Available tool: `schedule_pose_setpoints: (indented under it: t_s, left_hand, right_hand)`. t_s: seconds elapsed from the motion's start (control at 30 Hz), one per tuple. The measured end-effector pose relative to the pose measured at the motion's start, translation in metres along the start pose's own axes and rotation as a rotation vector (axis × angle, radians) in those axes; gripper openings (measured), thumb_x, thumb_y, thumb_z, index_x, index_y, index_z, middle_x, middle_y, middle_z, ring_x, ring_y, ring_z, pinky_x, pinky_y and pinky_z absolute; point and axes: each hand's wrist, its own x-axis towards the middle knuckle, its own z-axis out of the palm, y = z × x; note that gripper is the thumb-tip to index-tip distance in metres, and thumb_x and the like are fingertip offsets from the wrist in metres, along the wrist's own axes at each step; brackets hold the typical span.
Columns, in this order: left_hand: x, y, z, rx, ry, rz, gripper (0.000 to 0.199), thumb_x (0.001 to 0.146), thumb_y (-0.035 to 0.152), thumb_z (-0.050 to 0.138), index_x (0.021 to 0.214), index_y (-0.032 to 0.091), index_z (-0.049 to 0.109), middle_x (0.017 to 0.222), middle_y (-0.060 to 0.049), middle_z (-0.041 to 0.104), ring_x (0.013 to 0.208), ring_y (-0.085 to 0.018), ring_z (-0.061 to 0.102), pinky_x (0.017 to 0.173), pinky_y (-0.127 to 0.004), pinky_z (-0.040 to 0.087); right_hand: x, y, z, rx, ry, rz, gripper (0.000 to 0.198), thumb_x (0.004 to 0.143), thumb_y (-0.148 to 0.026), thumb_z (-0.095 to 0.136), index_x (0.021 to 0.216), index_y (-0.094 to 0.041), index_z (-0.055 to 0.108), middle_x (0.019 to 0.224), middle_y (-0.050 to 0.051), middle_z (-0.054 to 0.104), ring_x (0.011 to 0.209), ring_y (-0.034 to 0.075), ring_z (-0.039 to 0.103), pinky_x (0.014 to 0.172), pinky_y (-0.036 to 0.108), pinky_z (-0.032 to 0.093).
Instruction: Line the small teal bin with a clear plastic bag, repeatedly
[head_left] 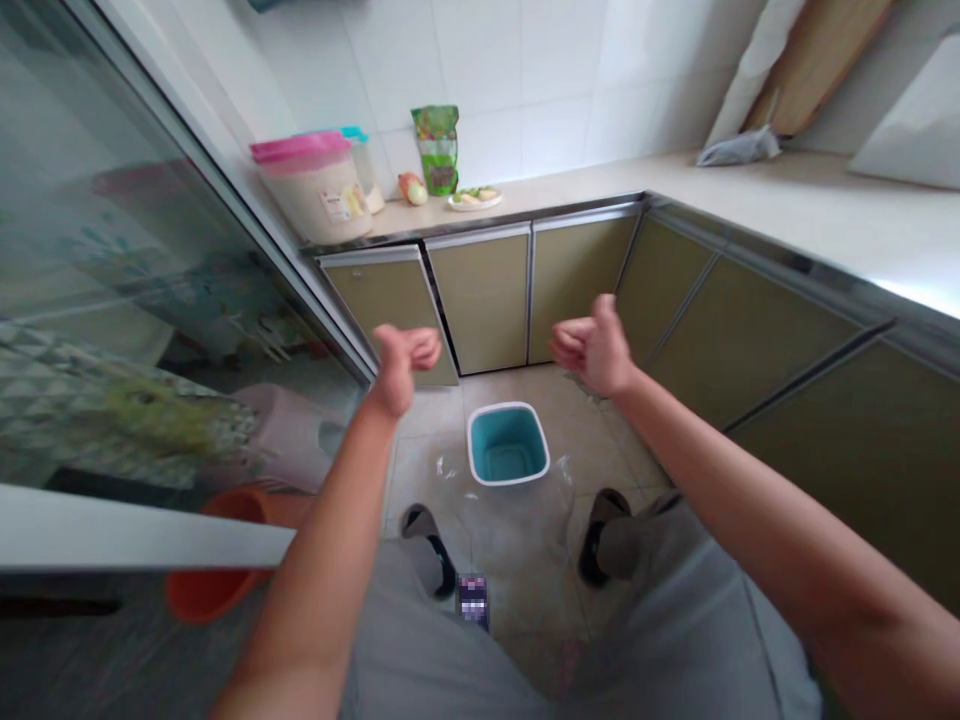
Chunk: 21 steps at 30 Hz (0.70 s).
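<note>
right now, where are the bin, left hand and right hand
Bin [507, 429]: head view, inner far wall.
Left hand [400, 368]: head view, middle of the hand.
Right hand [597, 355]: head view, middle of the hand.

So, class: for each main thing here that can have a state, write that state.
Left hand: raised, fingers curled
Right hand: raised, fingers curled, thumb up
Teal bin: upright, open-topped
Clear plastic: loose around the bin
Pink-lidded tub: lid on
Green pouch: standing upright
White dish: holding food pieces
Leftmost cabinet door: apparently slightly ajar
Cabinet door beside it: shut
Slippers: worn
</note>
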Motion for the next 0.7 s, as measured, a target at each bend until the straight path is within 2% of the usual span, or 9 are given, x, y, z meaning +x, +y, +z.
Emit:
schedule_pose_setpoints:
  t_s: [0.1, 0.2, 0.27, 0.37, 0.43, 0.5, 0.6, 0.7]
  left_hand:
    - [0.028, -0.037, 0.045, -0.195, -0.071, -0.171, 0.078, 0.072, 0.100, 0.002, 0.060, 0.025, 0.022, 0.048, 0.006, 0.019, 0.041, -0.009, 0.016, 0.042, -0.026, 0.013]
    - [0.042, -0.069, 0.064, -0.367, -0.134, -0.288, 0.078, 0.069, 0.101, -0.001, 0.059, 0.026, 0.020, 0.047, 0.008, 0.016, 0.040, -0.007, 0.009, 0.043, -0.025, 0.007]
    - [0.049, -0.078, 0.063, -0.435, -0.118, -0.288, 0.078, 0.070, 0.100, -0.001, 0.059, 0.026, 0.020, 0.047, 0.008, 0.016, 0.040, -0.007, 0.010, 0.042, -0.025, 0.007]
    - [0.055, -0.076, 0.055, -0.468, -0.085, -0.283, 0.078, 0.072, 0.100, 0.003, 0.060, 0.025, 0.022, 0.048, 0.007, 0.017, 0.038, -0.007, 0.014, 0.040, -0.024, 0.011]
    - [0.055, -0.077, 0.052, -0.472, -0.057, -0.278, 0.078, 0.074, 0.099, 0.005, 0.060, 0.024, 0.024, 0.049, 0.006, 0.022, 0.038, -0.007, 0.020, 0.040, -0.023, 0.016]
    - [0.048, -0.088, 0.050, -0.471, -0.013, -0.271, 0.079, 0.078, 0.097, 0.007, 0.062, 0.023, 0.030, 0.052, 0.005, 0.031, 0.041, -0.008, 0.028, 0.042, -0.021, 0.022]
    - [0.017, -0.130, 0.048, -0.375, 0.083, -0.346, 0.069, 0.089, 0.086, 0.023, 0.072, 0.022, 0.043, 0.063, 0.002, 0.047, 0.048, -0.009, 0.041, 0.049, -0.021, 0.033]
    - [-0.032, -0.190, 0.039, 0.007, 0.165, -0.586, 0.041, 0.090, 0.063, 0.052, 0.083, 0.023, 0.051, 0.071, 0.002, 0.057, 0.056, -0.012, 0.051, 0.057, -0.024, 0.041]
  right_hand:
    - [0.060, 0.094, -0.006, 0.062, 0.059, 0.282, 0.076, 0.076, -0.100, 0.004, 0.059, -0.027, 0.017, 0.046, -0.007, 0.012, 0.041, 0.011, 0.010, 0.038, 0.027, 0.010]
    - [0.083, 0.148, -0.011, 0.148, 0.075, 0.373, 0.075, 0.077, -0.098, -0.001, 0.060, -0.027, 0.015, 0.047, -0.007, 0.012, 0.041, 0.010, 0.008, 0.039, 0.026, 0.007]
    - [0.085, 0.159, -0.014, 0.178, 0.078, 0.371, 0.075, 0.079, -0.097, 0.000, 0.060, -0.027, 0.016, 0.048, -0.007, 0.013, 0.042, 0.010, 0.008, 0.040, 0.025, 0.007]
    - [0.084, 0.158, -0.017, 0.174, 0.082, 0.369, 0.074, 0.080, -0.097, 0.003, 0.060, -0.027, 0.017, 0.048, -0.007, 0.015, 0.042, 0.010, 0.009, 0.041, 0.025, 0.008]
    - [0.082, 0.158, -0.019, 0.165, 0.091, 0.353, 0.074, 0.081, -0.096, 0.005, 0.061, -0.027, 0.019, 0.048, -0.007, 0.016, 0.043, 0.010, 0.011, 0.041, 0.025, 0.011]
    - [0.074, 0.165, -0.021, 0.159, 0.112, 0.322, 0.073, 0.083, -0.095, 0.009, 0.060, -0.026, 0.024, 0.048, -0.006, 0.020, 0.043, 0.011, 0.014, 0.041, 0.025, 0.014]
    - [0.040, 0.188, -0.018, 0.086, 0.152, 0.322, 0.072, 0.085, -0.092, 0.018, 0.061, -0.026, 0.034, 0.049, -0.005, 0.026, 0.044, 0.012, 0.023, 0.044, 0.025, 0.021]
    - [-0.012, 0.222, -0.008, -0.243, 0.221, 0.463, 0.067, 0.090, -0.083, 0.024, 0.060, -0.025, 0.041, 0.049, -0.001, 0.036, 0.048, 0.015, 0.037, 0.049, 0.027, 0.030]
